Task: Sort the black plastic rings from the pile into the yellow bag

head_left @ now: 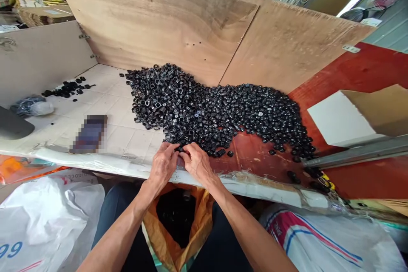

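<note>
My left hand (165,162) and my right hand (198,162) are close together at the table's front edge. Both have their fingers pinched at a small black plastic part (180,149), mostly covered by the fingertips. Just beyond them lies a heap of black ring-shaped parts (159,93). It runs into a heap of small black round caps (264,106) on the right. Below my hands, between my knees, an orange-brown sack (202,216) stands with its mouth open and dark contents inside.
A wooden board (153,21) walls off the back. On the left lie a pixelated flat object (89,134), a plastic bag (35,106) and several loose black pieces (68,88). A cardboard box (344,119) and a metal bar (357,153) are on the right. White sacks (47,216) flank my legs.
</note>
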`<state>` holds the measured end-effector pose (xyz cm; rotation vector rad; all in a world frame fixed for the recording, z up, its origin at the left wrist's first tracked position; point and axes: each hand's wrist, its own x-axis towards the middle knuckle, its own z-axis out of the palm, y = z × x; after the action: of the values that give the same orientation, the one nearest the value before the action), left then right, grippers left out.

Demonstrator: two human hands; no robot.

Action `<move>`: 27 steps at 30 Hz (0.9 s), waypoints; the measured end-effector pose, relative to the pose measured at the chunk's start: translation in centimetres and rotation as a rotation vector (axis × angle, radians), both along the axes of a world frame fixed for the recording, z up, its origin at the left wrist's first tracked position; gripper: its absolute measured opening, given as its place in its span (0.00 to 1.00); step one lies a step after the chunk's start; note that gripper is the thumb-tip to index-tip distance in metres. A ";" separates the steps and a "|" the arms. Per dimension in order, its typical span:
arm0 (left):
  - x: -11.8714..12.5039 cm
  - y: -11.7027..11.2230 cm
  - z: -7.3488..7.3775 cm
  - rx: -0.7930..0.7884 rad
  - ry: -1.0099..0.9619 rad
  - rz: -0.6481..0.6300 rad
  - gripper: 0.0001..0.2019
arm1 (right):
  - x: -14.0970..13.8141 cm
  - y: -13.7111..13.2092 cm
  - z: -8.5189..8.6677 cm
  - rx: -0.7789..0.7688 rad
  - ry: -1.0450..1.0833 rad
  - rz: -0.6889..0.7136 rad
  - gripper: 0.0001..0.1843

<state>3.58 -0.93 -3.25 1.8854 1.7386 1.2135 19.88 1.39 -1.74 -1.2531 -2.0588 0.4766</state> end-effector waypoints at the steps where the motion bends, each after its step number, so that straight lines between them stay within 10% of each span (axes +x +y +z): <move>1: 0.1 0.2 -0.1 0.002 0.004 0.036 0.14 | -0.1 -0.1 0.0 0.006 -0.017 0.003 0.02; 6: 0.5 -0.3 0.4 0.045 -0.028 0.210 0.11 | 1.9 -1.0 0.0 0.100 0.017 -0.174 0.04; 17: 0.6 -0.9 0.9 -0.060 0.187 -0.125 0.12 | 2.6 -0.8 -1.4 0.117 -0.150 -0.187 0.12; 27: -1.3 -1.0 1.7 -0.285 -0.526 -0.284 0.12 | 3.5 -0.6 -1.0 0.027 0.186 -0.029 0.10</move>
<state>2.29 -1.95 -1.55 1.4218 1.2391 1.1457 23.39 0.75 -2.78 -1.1758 -1.8834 0.5298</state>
